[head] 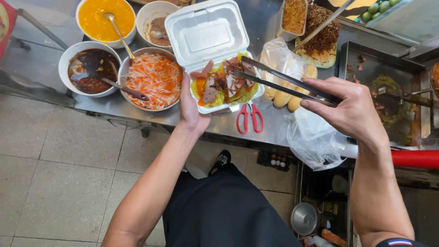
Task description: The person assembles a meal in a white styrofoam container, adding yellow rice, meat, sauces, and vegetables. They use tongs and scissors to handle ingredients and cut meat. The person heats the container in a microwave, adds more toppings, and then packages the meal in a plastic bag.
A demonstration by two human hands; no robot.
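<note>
On the steel surface [274,123], before you:
Foam box [215,50]: open, filled with yellow rice and sliced meat, at the near edge.
Left hand [190,107]: your fingers curl round the box's near-left side.
Right hand [350,110]: your fingers clamp metal tongs [274,77], tips over the food.
Red scissors [249,118]: just beside the box.
Shredded carrot bowl [153,77]: left of the box.

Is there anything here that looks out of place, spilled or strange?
Slightly odd: the red-handled scissors lie open on the steel counter, near its front edge, just below the white foam box of food. The left hand steadies the box; the right hand holds metal tongs. No spill is visible.
</note>
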